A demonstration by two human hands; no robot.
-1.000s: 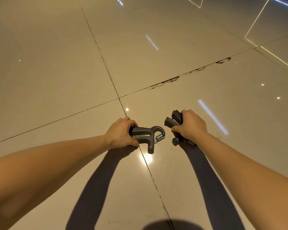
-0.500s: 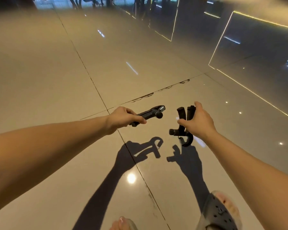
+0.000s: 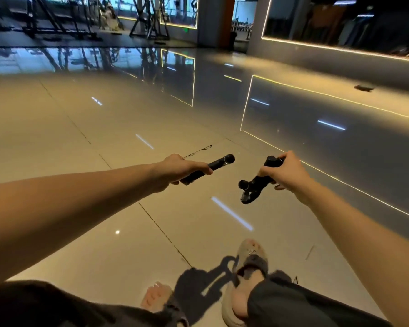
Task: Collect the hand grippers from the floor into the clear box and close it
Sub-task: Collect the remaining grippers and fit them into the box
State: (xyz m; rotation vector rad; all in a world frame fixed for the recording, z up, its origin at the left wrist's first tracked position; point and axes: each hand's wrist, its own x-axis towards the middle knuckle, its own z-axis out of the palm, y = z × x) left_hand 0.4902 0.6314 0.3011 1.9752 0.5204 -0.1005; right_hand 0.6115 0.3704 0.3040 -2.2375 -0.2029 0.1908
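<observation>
My left hand (image 3: 182, 170) is closed around a black hand gripper (image 3: 219, 163), held well above the floor with its handle end pointing right and away. My right hand (image 3: 285, 172) grips a second black hand gripper (image 3: 254, 184) by its handles; its spring end hangs down to the left. Both arms reach forward at about the same height, the two grippers a short gap apart. The clear box is not in view.
Glossy beige floor tiles (image 3: 104, 232) stretch ahead, with dark grout lines. My feet in sandals (image 3: 250, 263) are below the hands. Gym machines (image 3: 80, 20) stand far back; a lit mirrored wall (image 3: 340, 43) runs along the right. A small dark object (image 3: 364, 88) lies far right.
Both hands have lifted the grippers off the floor and risen. The view has tilted up, showing the room ahead and my legs and feet.
</observation>
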